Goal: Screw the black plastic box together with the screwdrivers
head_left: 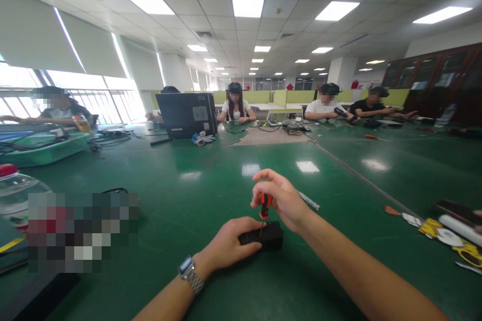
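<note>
On the green table lies a small black box-shaped object. My left hand wraps round its left part, thumb along the near side and fingers over the far side. A screwdriver with an orange and black handle stands nearly upright over the box, its tip down at the top face. The fingers of my right hand are curled round the top of the handle. Whether the tip sits in a screw is too small to tell. A metal wristwatch is on my left wrist.
Behind my right hand lies a thin clear packet. Yellow-handled scissors and other items lie at right. At left are a green basket and a red-capped container. A black computer case and several seated people are across the table.
</note>
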